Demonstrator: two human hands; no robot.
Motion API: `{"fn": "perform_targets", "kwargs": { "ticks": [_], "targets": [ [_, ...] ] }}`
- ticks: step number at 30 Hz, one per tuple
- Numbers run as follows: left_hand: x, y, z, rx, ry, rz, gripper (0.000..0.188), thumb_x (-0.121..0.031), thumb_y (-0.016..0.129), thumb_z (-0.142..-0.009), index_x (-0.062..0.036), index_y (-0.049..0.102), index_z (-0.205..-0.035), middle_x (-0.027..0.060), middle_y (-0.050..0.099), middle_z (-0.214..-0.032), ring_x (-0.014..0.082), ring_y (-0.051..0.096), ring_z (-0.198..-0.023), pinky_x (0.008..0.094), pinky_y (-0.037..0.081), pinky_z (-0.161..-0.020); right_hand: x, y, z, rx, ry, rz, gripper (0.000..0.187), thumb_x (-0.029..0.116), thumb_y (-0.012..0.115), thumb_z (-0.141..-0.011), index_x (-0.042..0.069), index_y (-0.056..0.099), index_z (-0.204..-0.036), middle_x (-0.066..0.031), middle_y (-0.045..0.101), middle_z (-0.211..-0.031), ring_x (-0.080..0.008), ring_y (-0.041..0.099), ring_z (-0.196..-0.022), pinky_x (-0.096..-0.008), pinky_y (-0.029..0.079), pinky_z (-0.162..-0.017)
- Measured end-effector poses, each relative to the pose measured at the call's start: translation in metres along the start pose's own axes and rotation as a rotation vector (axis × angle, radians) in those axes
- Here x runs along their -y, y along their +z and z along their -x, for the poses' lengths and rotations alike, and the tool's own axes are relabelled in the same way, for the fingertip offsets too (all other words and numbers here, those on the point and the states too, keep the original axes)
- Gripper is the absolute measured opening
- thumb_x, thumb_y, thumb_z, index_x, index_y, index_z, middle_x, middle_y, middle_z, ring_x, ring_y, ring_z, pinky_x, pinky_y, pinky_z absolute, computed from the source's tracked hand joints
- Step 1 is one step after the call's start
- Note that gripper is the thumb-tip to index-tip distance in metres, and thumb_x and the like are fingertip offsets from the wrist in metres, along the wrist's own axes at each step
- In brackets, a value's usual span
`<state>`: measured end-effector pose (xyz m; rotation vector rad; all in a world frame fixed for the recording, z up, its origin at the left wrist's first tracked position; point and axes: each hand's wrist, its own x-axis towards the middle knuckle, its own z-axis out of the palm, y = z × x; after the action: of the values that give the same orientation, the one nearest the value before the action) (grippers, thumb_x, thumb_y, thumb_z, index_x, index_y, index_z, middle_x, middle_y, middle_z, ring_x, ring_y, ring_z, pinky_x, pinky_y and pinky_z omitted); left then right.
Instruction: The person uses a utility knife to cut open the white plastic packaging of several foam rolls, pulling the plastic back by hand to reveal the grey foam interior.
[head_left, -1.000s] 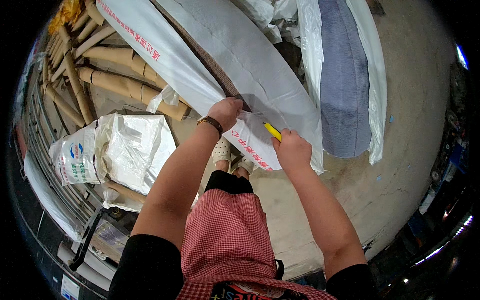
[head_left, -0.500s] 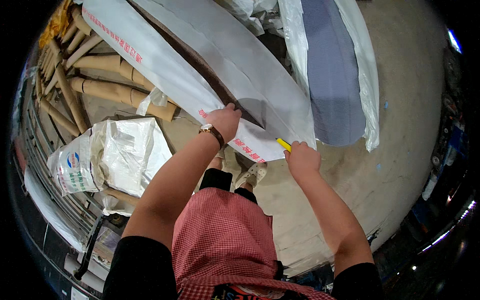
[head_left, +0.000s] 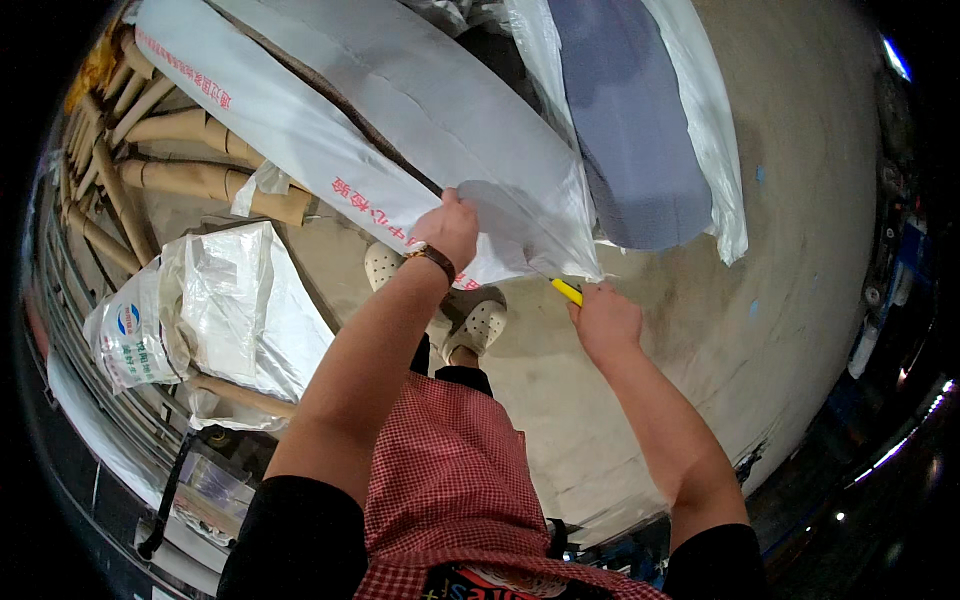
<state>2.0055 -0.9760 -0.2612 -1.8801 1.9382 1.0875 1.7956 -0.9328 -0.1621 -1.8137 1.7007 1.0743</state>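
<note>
A long roll in white plastic wrapping (head_left: 440, 90) with red print lies slanting across the upper middle. A lengthwise slit in the wrapping bares a strip of dark brown material (head_left: 345, 105). At the slit's near end my left hand (head_left: 447, 232), a watch on its wrist, is closed on the wrapping's edge. My right hand (head_left: 607, 322) is closed round a yellow utility knife (head_left: 567, 291). Its tip points up and left at the wrapping's loose near end, and whether it touches the plastic I cannot tell.
Right of the wrapped roll lies a blue-grey roll (head_left: 640, 130) in opened white plastic. Brown cardboard tubes (head_left: 215, 185) are heaped at left, above a crumpled white sack (head_left: 235, 290) near metal rails. My feet in pale clogs (head_left: 473, 325) stand on the concrete floor (head_left: 640, 430) below the wrapping.
The wrapped roll and the surroundings have shifted left and up in view. The slit's near end now lies behind my left hand, and the wrapping's near end looks more gathered. Both hands keep their grip.
</note>
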Motion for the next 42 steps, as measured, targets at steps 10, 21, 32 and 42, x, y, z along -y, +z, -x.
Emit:
{"fn": "perform_targets", "kwargs": {
  "ticks": [10, 21, 32, 42],
  "targets": [
    [0.018, -0.005, -0.002, 0.006, -0.039, 0.055, 0.013, -0.014, 0.056, -0.075, -0.0082, 0.062, -0.085, 0.0136, 0.06, -0.09, 0.0308, 0.058, -0.086, 0.04, 0.048, -0.072, 0.021, -0.007, -0.012, -0.312, -0.156, -0.409, 0.031, 0.034, 0.058, -0.079, 0.004, 0.056, -0.087, -0.0129, 0.057, -0.082, -0.0307, 0.06, -0.069, -0.0431, 0.047, -0.059],
    [0.039, -0.004, 0.007, -0.079, 0.073, 0.196, 0.017, -0.009, 0.063, -0.066, -0.0026, 0.059, -0.081, 0.016, 0.06, -0.083, 0.034, 0.058, -0.079, 0.0409, 0.047, -0.068, 0.04, -0.008, -0.027, -0.221, -0.168, -0.254, 0.026, 0.031, 0.056, -0.079, 0.006, 0.059, -0.088, -0.0109, 0.059, -0.084, -0.027, 0.063, -0.071, -0.0395, 0.049, -0.06],
    [-0.002, 0.009, 0.042, 0.083, 0.173, 0.109, 0.033, -0.014, 0.061, -0.07, -0.0064, 0.049, -0.099, 0.0167, 0.056, -0.092, 0.0335, 0.057, -0.086, 0.0414, 0.047, -0.072, -0.008, 0.018, -0.009, -0.126, -0.086, -0.161, 0.03, 0.033, 0.056, -0.079, 0.006, 0.056, -0.092, -0.0111, 0.059, -0.088, -0.0263, 0.062, -0.076, -0.0391, 0.05, -0.063],
    [-0.036, 0.052, 0.045, 0.022, 0.042, 0.213, 0.012, -0.016, 0.056, -0.078, -0.0051, 0.058, -0.081, 0.0123, 0.053, -0.093, 0.032, 0.056, -0.085, 0.04, 0.047, -0.072, -0.006, 0.039, 0.006, -0.391, -0.136, -0.224, 0.027, 0.034, 0.06, -0.077, 0.009, 0.051, -0.081, -0.0078, 0.054, -0.075, -0.0269, 0.058, -0.059, -0.0402, 0.045, -0.05]
  ]
}}
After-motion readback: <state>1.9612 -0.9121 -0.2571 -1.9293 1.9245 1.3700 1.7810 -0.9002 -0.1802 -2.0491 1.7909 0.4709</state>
